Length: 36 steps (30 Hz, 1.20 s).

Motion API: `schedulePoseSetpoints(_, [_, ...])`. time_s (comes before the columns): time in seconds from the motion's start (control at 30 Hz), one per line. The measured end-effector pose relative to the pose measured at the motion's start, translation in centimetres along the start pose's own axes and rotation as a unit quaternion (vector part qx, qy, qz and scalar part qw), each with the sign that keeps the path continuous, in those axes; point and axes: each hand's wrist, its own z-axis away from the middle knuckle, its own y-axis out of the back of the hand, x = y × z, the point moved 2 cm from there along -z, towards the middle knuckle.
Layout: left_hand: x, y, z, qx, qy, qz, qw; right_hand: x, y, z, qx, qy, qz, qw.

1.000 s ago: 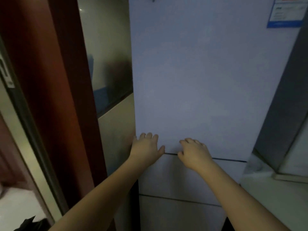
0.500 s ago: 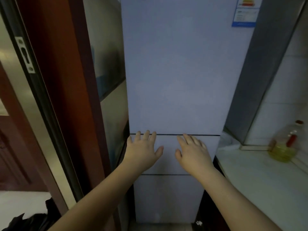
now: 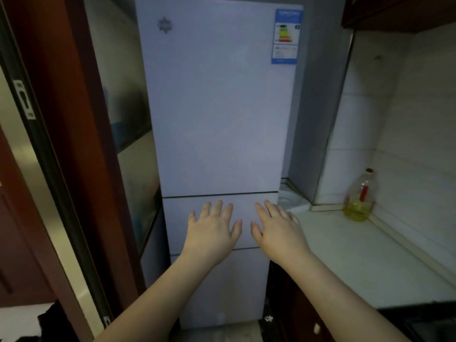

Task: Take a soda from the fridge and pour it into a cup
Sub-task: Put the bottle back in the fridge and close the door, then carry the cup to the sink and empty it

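The fridge (image 3: 217, 114) stands shut, so whatever is inside it is hidden, and no soda or cup shows. The left hand (image 3: 211, 233) and right hand (image 3: 277, 230) reach toward its middle drawer front with fingers spread, holding nothing; contact is unclear. A bottle of yellow oil (image 3: 360, 197) stands on the worktop (image 3: 370, 255) to the right.
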Motion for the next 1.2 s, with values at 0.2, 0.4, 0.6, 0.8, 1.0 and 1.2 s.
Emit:
schedulePoseSetpoints(0.2, [8.2,0.0,5.5,-0.022,-0.033,0.005,0.999,6.1,2.4,8.2,0.004,-0.031,0.002,0.999])
schedulePoseSetpoints(0.4, [14.4,1.4,9.6,-0.019,-0.068,-0.001,0.998,9.9,5.1,14.8,-0.001,-0.055,0.001,0.998])
schedulePoseSetpoints(0.6, [19.1,2.4,13.2,-0.019,-0.118,0.013,0.993,11.8,8.2,20.6,0.020,-0.096,0.004,0.995])
schedulePoseSetpoints(0.8, [23.0,3.5,16.0,-0.004,-0.192,0.026,0.981,13.1,9.7,26.7,0.023,-0.158,0.036,0.987])
schedulePoseSetpoints(1.0, [25.3,4.2,20.3,-0.011,-0.258,0.051,0.965,12.9,11.4,32.9,0.023,-0.234,0.054,0.971])
schedulePoseSetpoints(1.2, [27.2,5.8,25.6,0.000,-0.326,0.078,0.942,10.8,13.1,40.5,0.042,-0.311,0.083,0.946])
